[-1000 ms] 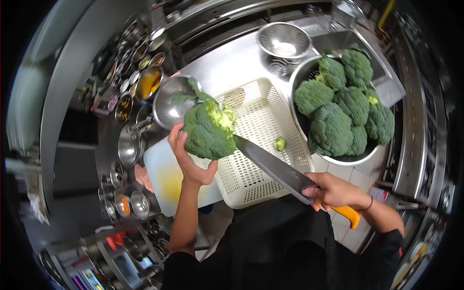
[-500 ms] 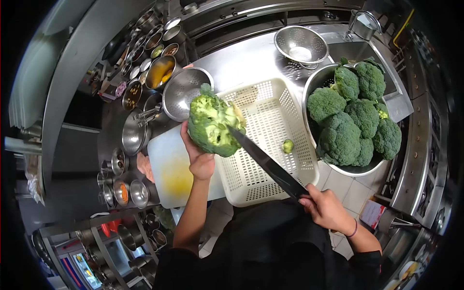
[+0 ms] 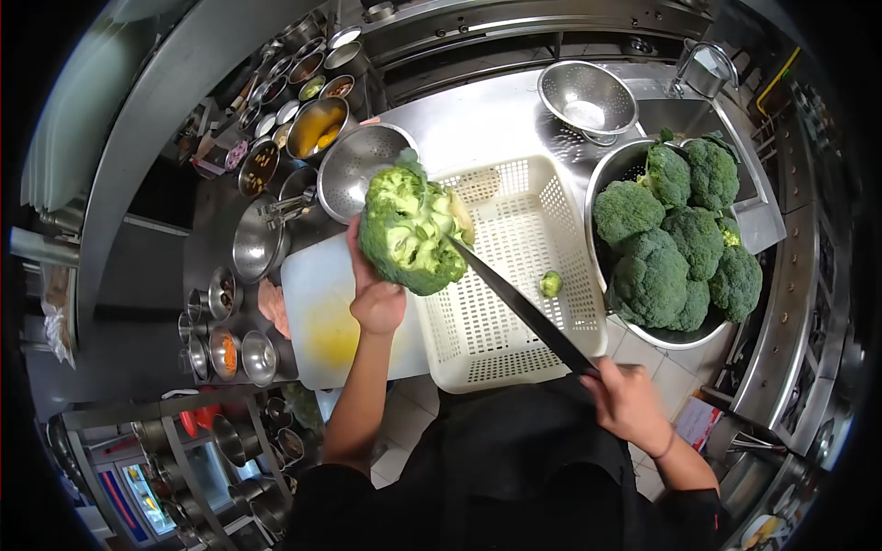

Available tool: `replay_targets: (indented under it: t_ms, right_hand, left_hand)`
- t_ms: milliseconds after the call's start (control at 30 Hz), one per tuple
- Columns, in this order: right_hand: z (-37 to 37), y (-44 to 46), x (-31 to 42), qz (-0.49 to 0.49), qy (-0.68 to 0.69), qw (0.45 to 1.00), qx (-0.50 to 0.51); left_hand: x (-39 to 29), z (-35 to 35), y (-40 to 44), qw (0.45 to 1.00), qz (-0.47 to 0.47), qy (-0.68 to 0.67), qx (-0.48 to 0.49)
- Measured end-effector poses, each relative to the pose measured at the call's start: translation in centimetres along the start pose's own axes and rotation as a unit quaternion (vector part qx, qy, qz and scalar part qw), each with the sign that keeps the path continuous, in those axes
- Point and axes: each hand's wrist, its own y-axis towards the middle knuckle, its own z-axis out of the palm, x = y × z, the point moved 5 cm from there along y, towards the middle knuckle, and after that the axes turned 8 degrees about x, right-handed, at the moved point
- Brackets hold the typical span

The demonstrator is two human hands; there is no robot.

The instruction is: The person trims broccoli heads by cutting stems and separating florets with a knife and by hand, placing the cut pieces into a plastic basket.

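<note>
My left hand [image 3: 375, 298] holds a broccoli head [image 3: 413, 230] from below and behind, with its cut, pale stem side turned up. The broccoli is over the left edge of a white perforated basket [image 3: 575, 241]. In my right hand [image 3: 630, 404] is a large knife [image 3: 533, 317] with a dark blade, its tip at the stem side of the broccoli. One small floret [image 3: 550, 284] lies in the basket. A big colander [image 3: 597, 241] right of the basket holds several whole broccoli heads [image 3: 650, 275].
A cutting board [image 3: 317, 303] with a yellow stain lies left of the basket. Steel colanders [image 3: 354, 174] [image 3: 588, 97] stand behind, near a sink [image 3: 684, 115] at the back right. Metal bowls and pots [image 3: 258, 241] with food crowd the left counter.
Since the first frame the broccoli has been turned so that its cut stem side faces up. The knife tip now lies against that side, and the camera view has shifted slightly.
</note>
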Motion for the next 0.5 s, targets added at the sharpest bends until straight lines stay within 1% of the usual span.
replay_targets:
  t_ms: [33,100,133,167,233,267,333,367,433,467,500]
  right_hand:
    - [0.3,1.0,0.4,0.001,-0.004,1.0,0.001]
    - [1.0,2.4,0.8,-0.033,0.044,0.998,-0.035]
    - [1.4,2.3,0.6,0.0,0.075,0.997,0.0]
    - [1.3,2.0,0.6,-0.003,0.075,0.997,0.0]
    - [2.2,0.7,-1.0,0.097,0.2,0.969,0.11]
    - [2.5,0.1,-1.4,0.093,0.199,0.969,0.115]
    - [3.2,-1.7,-3.3,0.19,0.186,0.958,0.106]
    - [3.7,-2.3,-3.7,0.187,0.184,0.959,0.107]
    - [4.0,-3.0,-4.8,0.233,0.221,0.944,0.073]
    - [3.8,-3.0,-4.4,0.211,0.199,0.955,0.063]
    - [3.5,-2.7,-3.4,0.214,0.2,0.954,0.063]
  left_hand:
    - [0.5,0.1,-0.4,1.0,0.001,-0.004,-0.001]
    - [2.0,0.3,-0.9,0.988,-0.073,-0.127,-0.054]
    - [1.8,0.8,-1.1,0.988,-0.067,-0.12,-0.068]
    - [1.6,1.1,-0.8,0.989,-0.065,-0.118,-0.067]
    - [-0.2,1.8,-0.2,0.998,0.053,0.013,0.002]
    - [-1.1,2.1,0.1,0.996,0.074,0.04,-0.005]
    - [-1.6,1.1,0.0,0.994,0.093,0.048,-0.025]
    - [-1.9,0.8,0.0,0.992,0.109,0.054,-0.037]
    - [-2.5,1.0,0.3,0.99,0.117,0.068,-0.046]
    - [-2.7,1.3,0.3,0.986,0.125,0.103,-0.036]
    - [-2.7,1.7,0.3,0.982,0.131,0.137,-0.023]
